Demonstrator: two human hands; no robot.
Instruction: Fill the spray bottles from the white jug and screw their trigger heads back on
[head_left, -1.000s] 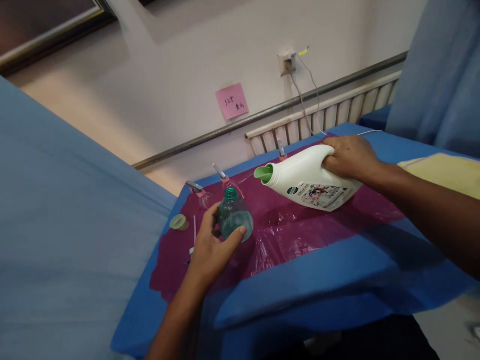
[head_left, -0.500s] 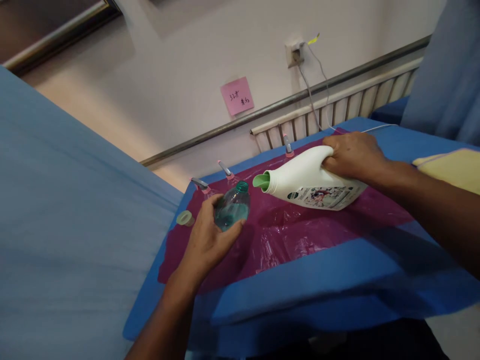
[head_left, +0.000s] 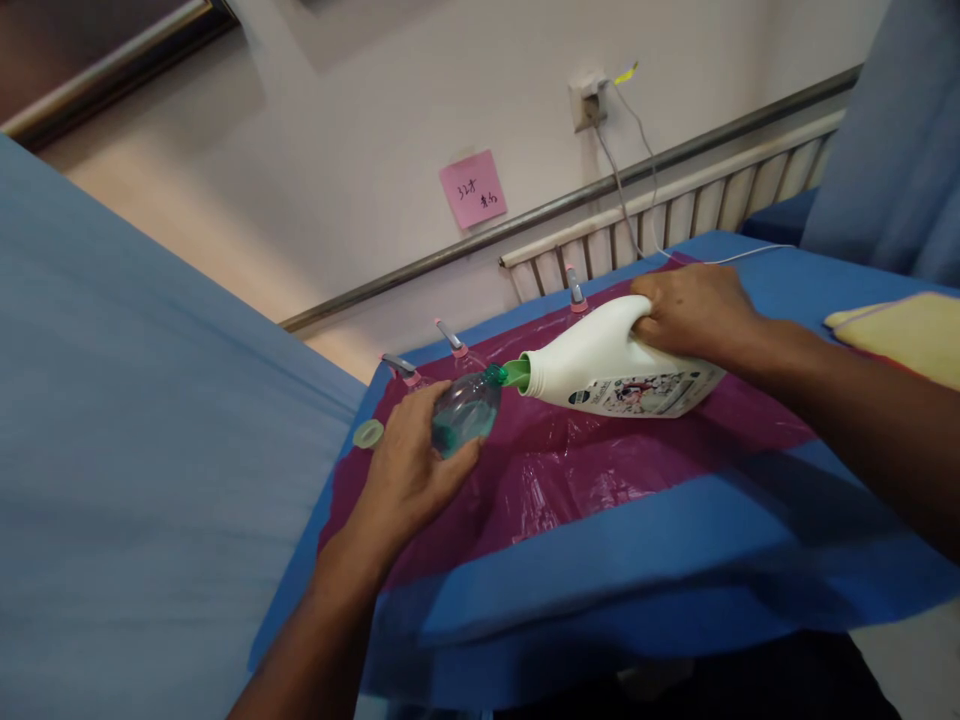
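Inside the left hand [head_left: 409, 455], thumb and fingers curved round its sides, clear teal bottle [head_left: 466, 412] sits tipped neck-right, presumably to meet the green spout [head_left: 517, 374] just past the fingertips. Right hand [head_left: 694, 303]: fingers wrapped round handle of the white detergent jug [head_left: 592, 362], laid over likely to line up spout and neck; just outside the left fingers, pale green cap [head_left: 368, 434] on magenta plastic sheeting [head_left: 540, 485].

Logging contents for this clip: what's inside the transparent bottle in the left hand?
Teal-looking liquid shows in the lower part of the tilted transparent bottle. The left hand covers part of it, hiding any contents there.
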